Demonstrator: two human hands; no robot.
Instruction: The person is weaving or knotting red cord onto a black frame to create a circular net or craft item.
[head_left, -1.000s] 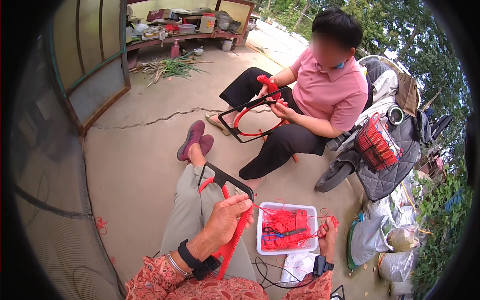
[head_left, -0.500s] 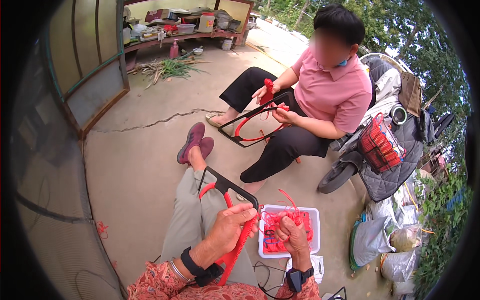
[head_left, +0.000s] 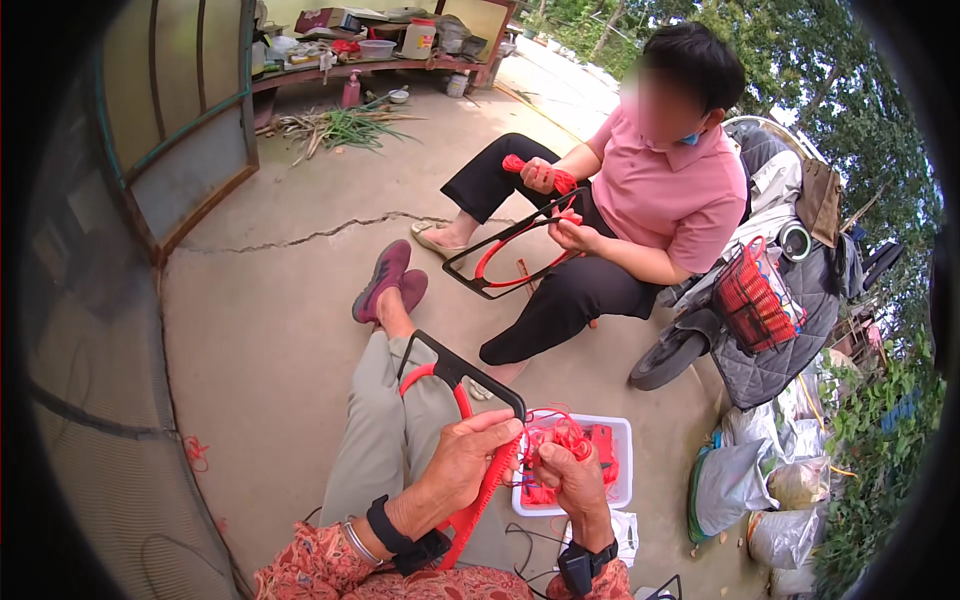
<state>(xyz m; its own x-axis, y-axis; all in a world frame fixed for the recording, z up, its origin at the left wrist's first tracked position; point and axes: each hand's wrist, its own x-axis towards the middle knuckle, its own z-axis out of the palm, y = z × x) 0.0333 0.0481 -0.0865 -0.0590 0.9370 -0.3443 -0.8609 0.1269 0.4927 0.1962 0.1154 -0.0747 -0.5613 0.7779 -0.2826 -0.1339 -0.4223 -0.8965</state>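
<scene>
My left hand (head_left: pixel 462 465) is closed around the corner of a black frame (head_left: pixel 455 368) that rests across my lap. Red cord is wrapped tightly along the frame's lower side (head_left: pixel 470 520), and a curved red-wrapped piece (head_left: pixel 412 374) shows inside it. Just to the right, my right hand (head_left: pixel 580 482) is a fist around a bundle of red cord (head_left: pixel 566 436), with loose loops standing out of it. Strands run between the two hands. Behind the right hand stands a white plastic basin (head_left: pixel 627 465) with more red cord inside.
Opposite me sits a person in a pink shirt (head_left: pixel 670 175), holding a similar black frame (head_left: pixel 470 285) and a red cord bundle (head_left: pixel 513 163). Filled sacks (head_left: pixel 735 485) and a covered vehicle with a red basket (head_left: pixel 755 300) stand at right. Green stalks (head_left: pixel 345 128) lie on the cracked floor.
My right hand has moved slightly left and turned, bringing the cord bundle closer to the frame. The person opposite has closed a hand around their cord bundle and shifted it left.
</scene>
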